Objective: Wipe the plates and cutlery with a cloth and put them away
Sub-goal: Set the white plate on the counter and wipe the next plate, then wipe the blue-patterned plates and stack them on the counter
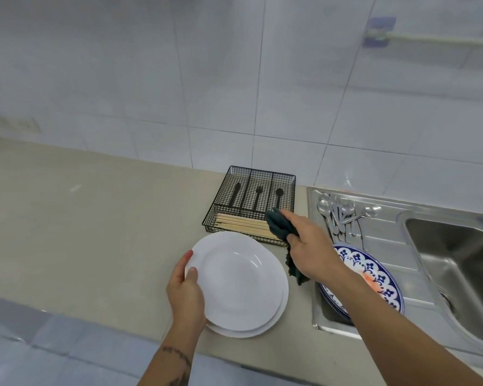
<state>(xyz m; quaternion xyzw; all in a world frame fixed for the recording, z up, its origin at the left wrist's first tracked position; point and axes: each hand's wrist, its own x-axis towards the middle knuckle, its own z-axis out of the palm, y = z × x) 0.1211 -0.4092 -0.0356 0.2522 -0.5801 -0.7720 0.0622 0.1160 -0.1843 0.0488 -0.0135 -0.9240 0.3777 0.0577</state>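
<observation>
My left hand [185, 292] grips the left rim of a white plate [236, 280], which sits on top of another white plate [273, 321] on the beige counter. My right hand [307, 243] is closed around a dark teal cloth [279, 225], held above the counter between the white plates and the sink drainer. Blue-patterned plates [374, 274] are stacked on the drainer, partly hidden under my right forearm. Several metal spoons and forks [343, 214] lie in a heap at the drainer's far end.
A black wire cutlery tray [226, 188] stands behind the white plates, with wooden chopsticks [240, 224] in its front compartment. The steel sink basin [457, 266] is at the right. A tiled wall runs along the back. The counter [81, 218] stretches to the left.
</observation>
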